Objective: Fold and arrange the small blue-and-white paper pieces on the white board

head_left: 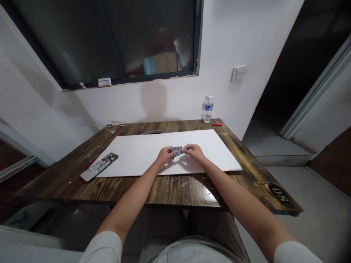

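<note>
A small, flat blue-and-dark piece (pixel 177 150), which looks like a little circuit board, is held just over a white board (pixel 137 153). My left hand (pixel 165 155) grips it from the left side, with fingers and thumb closed around that edge. On the other side, the fingertips of my right hand (pixel 194 151) pinch at its right edge. Fingers cover part of the piece, and its fine detail is too small to make out. Shadows of both hands fall on the white board beneath.
The white board lies on a dark wooden table (pixel 181 190). On its left rests a phone in a patterned case (pixel 100 167). Farther back are a coiled white cable (pixel 116 126), a water bottle (pixel 208 109) and a red stick-like item (pixel 216 125). A round "80" plate (pixel 280 194) sits front right.
</note>
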{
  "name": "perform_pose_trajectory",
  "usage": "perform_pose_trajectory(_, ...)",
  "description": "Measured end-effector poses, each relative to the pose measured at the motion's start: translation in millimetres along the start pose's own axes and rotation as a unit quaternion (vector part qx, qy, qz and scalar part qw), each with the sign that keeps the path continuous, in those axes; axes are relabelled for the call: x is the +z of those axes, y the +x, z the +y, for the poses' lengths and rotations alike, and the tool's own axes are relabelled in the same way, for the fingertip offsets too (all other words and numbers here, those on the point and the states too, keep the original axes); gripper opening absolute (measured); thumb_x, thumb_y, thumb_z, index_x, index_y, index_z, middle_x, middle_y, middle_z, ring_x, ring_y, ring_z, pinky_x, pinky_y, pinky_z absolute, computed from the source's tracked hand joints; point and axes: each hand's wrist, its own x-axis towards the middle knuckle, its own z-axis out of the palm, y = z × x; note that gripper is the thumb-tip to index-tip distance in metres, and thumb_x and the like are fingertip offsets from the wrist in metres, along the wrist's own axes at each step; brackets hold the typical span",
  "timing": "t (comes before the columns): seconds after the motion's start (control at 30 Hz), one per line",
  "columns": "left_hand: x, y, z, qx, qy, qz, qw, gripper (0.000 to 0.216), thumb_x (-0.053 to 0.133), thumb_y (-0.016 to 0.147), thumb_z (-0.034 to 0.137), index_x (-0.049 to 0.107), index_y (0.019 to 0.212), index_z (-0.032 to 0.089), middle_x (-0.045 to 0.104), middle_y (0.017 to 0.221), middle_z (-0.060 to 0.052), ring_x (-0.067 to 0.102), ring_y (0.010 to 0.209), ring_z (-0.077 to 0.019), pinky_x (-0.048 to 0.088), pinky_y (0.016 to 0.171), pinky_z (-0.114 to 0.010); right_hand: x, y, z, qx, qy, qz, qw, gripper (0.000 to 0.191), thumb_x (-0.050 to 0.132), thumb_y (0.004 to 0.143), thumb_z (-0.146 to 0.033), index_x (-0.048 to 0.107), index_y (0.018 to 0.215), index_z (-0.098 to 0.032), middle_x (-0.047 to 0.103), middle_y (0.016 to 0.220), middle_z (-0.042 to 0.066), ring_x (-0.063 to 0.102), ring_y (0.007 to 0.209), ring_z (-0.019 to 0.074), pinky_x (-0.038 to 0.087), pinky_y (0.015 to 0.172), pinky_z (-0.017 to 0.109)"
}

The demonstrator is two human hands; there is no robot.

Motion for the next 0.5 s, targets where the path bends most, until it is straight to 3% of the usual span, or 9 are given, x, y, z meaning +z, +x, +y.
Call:
perform_pose_trajectory(0.17, 0.4, -1.4, -0.8, -0.002, 0.002, 0.018, 1.0, 0.039, 0.072, 0.068, 0.052, 0.063, 0.072, 0.014, 0.053, 0.051, 0.002, 0.044, 0.047, -0.01, 0.03, 0.05, -0.023, -3.1, 1.3, -0.6, -0.031, -0.015, -0.011, 0.999, 0.031, 0.067, 0.07, -0.05, 0.069, 0.067, -0.019, 0.067, 0.068, 0.002, 0.058, 0.069, 0.0177, 0.043, 0.067, 0.028)
perform_pose_trajectory(0.3, 0.3, -1.3, -1.3, -0.008, 0.015, 0.027, 0.999, 0.038, 0.071, 0.068, 0.051, 0.062, 0.07, 0.014, 0.053, 0.051, 0.003, 0.042, 0.047, -0.0092, 0.029, 0.049, -0.022, -10.1, 6.9, 3.1, -0.006, -0.061, 0.027, 0.998, 0.025, 0.062, 0.074, -0.043, 0.07, 0.071, -0.019, 0.068, 0.071, 0.002, 0.059, 0.071, 0.0183, 0.042, 0.067, 0.028)
perform_pose_trajectory(0.5, -1.8, 2.0, -2.9, -0.007, 0.02, 0.064, 0.998, 0.036, 0.07, 0.068, 0.049, 0.06, 0.068, 0.015, 0.051, 0.05, 0.003, 0.041, 0.046, -0.009, 0.028, 0.048, -0.023, -37.2, 12.9, 5.1, 0.021, -0.269, 0.09, 0.959, 0.028, 0.052, 0.084, -0.035, 0.072, 0.072, -0.019, 0.07, 0.088, 0.008, 0.06, 0.085, 0.0214, 0.039, 0.073, 0.03)
